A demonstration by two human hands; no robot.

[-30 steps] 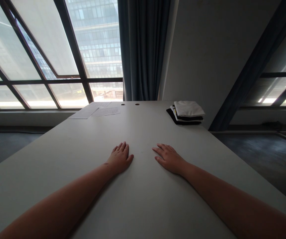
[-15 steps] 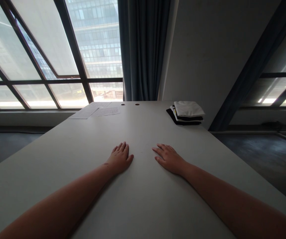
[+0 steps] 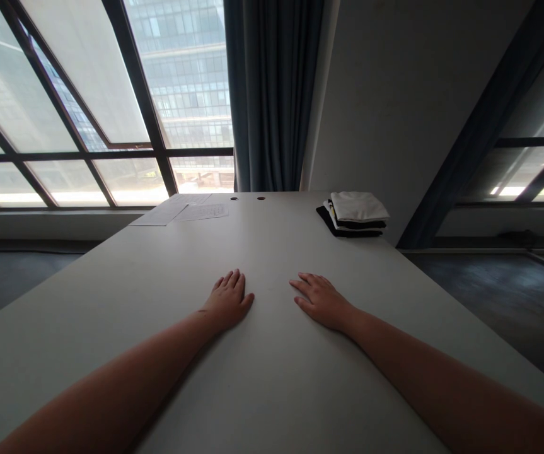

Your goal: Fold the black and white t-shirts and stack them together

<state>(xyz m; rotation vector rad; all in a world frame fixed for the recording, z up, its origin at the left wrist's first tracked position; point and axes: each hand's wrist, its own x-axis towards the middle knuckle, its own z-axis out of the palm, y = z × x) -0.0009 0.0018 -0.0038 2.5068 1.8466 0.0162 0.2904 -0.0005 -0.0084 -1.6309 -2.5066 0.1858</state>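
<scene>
– Resting palm-down on white tbl. [image 3: 272, 366]: how are L hand [image 3: 229, 299] & R hand [image 3: 323, 301] shown?
– Flattened, thumbs held out, nothing gripped; folded fabric stack [image 3: 357, 209] seen beyond R hand. No shift noted vs. prior views, i.e. nothing handled.

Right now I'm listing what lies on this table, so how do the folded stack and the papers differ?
The folded stack is thick and layered, while the papers lie flat.
The folded stack shows black and white layers; the papers are pale with faint marks.
The folded stack sits toward the right edge, the papers toward the left.
Both lie on the far part of the white table.
</scene>
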